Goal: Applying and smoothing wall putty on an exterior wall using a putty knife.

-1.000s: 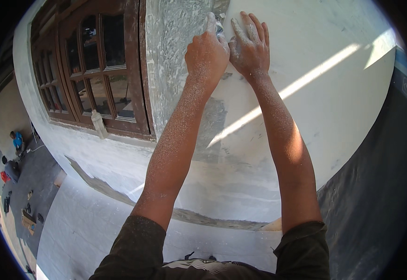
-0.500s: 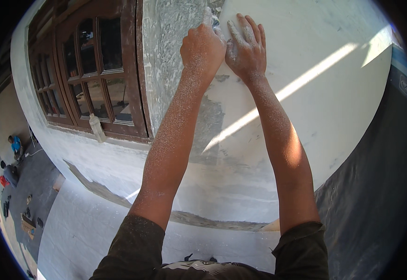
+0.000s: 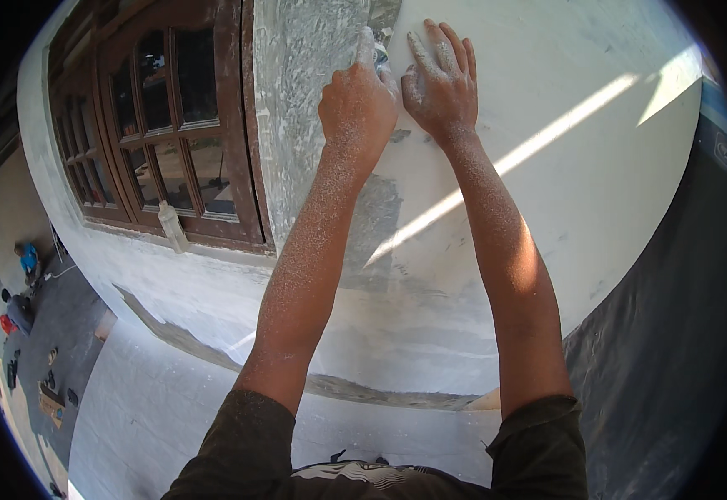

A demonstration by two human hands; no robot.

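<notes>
My left hand [image 3: 359, 108] is closing around a small tool [image 3: 379, 55], too hidden to identify, up against the wall [image 3: 538, 250], while my right hand [image 3: 443, 96] is lying open beside it, fingers spread. Rightward, the wall is showing smooth, pale coating; the rough grey strip [image 3: 305, 108] beside the wooden window [image 3: 172, 108] and the grey patch [image 3: 378, 208] below are looking unfinished, I judge.
</notes>
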